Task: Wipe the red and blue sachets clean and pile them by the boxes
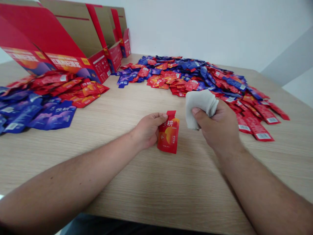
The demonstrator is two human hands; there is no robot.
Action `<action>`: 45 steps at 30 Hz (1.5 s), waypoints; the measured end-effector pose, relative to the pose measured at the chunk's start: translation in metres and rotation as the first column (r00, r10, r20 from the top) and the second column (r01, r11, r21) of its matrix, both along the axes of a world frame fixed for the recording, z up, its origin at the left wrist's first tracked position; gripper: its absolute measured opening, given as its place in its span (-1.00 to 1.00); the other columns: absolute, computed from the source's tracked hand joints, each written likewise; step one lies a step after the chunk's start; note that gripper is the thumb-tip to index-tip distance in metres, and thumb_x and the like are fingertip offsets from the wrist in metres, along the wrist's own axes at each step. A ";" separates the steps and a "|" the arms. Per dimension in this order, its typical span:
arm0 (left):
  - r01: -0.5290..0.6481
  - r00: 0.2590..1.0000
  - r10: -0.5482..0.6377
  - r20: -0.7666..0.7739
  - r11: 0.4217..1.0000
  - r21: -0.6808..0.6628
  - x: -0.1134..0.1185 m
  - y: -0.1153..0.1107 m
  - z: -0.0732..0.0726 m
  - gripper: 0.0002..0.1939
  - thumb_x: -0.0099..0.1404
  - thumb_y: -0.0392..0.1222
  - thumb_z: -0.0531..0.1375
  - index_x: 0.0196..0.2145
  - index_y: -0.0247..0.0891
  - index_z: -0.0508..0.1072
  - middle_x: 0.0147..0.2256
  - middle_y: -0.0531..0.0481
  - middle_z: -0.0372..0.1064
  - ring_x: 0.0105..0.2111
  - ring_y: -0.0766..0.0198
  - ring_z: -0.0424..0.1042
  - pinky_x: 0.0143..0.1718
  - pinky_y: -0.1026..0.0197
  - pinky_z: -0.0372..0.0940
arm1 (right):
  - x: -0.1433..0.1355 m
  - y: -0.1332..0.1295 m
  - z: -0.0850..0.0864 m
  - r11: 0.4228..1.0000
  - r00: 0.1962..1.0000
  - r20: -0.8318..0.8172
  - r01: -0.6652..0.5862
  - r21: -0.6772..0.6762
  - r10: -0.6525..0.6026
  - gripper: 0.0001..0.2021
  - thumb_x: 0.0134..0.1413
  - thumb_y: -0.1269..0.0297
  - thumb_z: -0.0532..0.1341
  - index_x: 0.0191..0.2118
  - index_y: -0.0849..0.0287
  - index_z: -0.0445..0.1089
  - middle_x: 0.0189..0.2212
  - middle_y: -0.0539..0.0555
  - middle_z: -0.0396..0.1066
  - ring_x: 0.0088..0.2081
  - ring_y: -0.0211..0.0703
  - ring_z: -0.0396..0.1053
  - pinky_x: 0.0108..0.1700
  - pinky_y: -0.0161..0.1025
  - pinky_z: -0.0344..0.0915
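Near the middle of the view, my left hand (150, 130) pinches a red sachet (169, 135) by its upper left side, with the orange printed face towards me. To the right of it, my right hand (216, 125) is closed on a folded white cloth (199, 109), thumb on top. Cloth and sachet are apart, with a gap of bare wooden table (151, 182) between them. Behind my right hand spreads a large mixed pile of red and blue sachets (193, 65).
At the back left stand open red cardboard boxes (97, 65) with printed sides. In front of them lie a heap of red sachets (83, 91) and a heap of blue sachets (53, 116). A white wall (207, 29) rises behind the table.
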State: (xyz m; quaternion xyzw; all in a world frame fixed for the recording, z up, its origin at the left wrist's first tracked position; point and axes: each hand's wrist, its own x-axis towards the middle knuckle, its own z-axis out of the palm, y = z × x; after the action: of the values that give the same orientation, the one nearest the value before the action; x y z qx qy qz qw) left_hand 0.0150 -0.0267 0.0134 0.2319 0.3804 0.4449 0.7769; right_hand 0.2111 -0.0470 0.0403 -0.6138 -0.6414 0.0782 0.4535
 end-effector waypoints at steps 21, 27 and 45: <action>0.109 0.967 -0.112 0.229 0.994 0.028 0.005 -0.015 -0.004 -0.48 0.56 0.09 0.02 -0.31 -0.34 0.56 -0.39 -0.12 0.52 -0.37 0.17 0.52 -0.19 0.16 0.41 | -0.033 -0.020 -0.018 0.809 0.772 0.277 -0.586 -0.037 0.572 -0.82 0.13 0.45 0.28 -0.14 0.12 0.45 -0.17 0.12 0.40 -0.13 -0.02 0.40 -0.09 -0.09 0.43; 0.094 0.963 -0.077 0.258 0.994 -0.053 0.004 -0.016 0.005 -0.44 0.60 0.06 -0.10 -0.24 -0.32 0.58 -0.33 -0.14 0.55 -0.27 0.13 0.56 -0.09 0.14 0.40 | -0.033 -0.020 -0.018 0.858 0.817 0.284 -0.512 -0.047 0.502 -0.80 0.11 0.50 0.27 -0.13 0.17 0.45 -0.19 0.15 0.40 -0.11 0.02 0.38 -0.04 -0.05 0.42; 0.109 0.954 -0.111 0.280 0.994 0.025 -0.003 -0.011 0.002 -0.33 0.58 0.17 -0.16 -0.22 -0.33 0.60 -0.33 -0.19 0.55 -0.35 0.12 0.55 -0.17 0.11 0.45 | -0.037 -0.023 -0.021 0.832 0.787 0.275 -0.541 -0.123 0.552 -0.75 0.09 0.52 0.26 -0.11 0.14 0.47 -0.14 0.14 0.43 -0.09 -0.01 0.39 -0.01 -0.05 0.42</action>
State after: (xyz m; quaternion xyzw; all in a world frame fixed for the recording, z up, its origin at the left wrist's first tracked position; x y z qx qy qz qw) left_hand 0.0121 -0.0381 0.0155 0.1908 0.2508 0.4311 0.8455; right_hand 0.1737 -0.0697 0.0188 -0.4151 -0.8509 0.1241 0.2973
